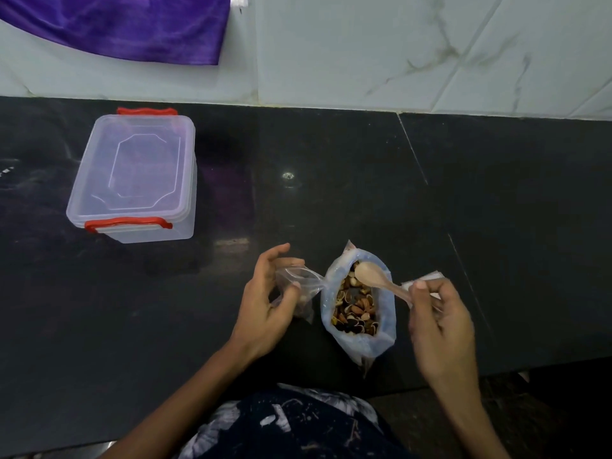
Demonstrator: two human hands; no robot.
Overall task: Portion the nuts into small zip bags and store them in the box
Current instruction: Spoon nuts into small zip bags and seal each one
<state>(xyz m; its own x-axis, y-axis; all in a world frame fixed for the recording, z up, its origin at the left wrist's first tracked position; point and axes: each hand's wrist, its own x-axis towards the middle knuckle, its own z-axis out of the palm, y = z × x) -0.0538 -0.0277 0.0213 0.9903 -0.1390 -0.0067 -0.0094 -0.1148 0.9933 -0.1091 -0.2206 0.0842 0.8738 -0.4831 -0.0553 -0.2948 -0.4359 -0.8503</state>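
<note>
Between my two hands, the large bag of mixed nuts (359, 306) stands open on the dark counter (331, 193), its mouth spread wide and its rim rolled outward. Over the far end of that mouth hangs the bowl of the wooden spoon (371, 275), whose handle I pinch between thumb and fingers of my right hand (440, 323), just right of the bag. Left of the bag and touching its rim, my left hand (268, 299) holds the small zip bag (299, 286), thumb and fingertips gripping its mouth; a few nuts appear to lie already in its bottom, though the film blurs them. A strip of clear plastic (427, 278) shows beyond my right thumb; possibly spare bags, I cannot tell. Well off to the far left of my left hand stands the storage box (135, 173), clear with red clips, lid on and nothing stored in it that I can see.

Step in hand, as I judge it: scooping. Dip the bowl deep, lift it level, and keep the small bag's mouth pulled open and close against the large bag's rim, so any spill falls back inside.
</note>
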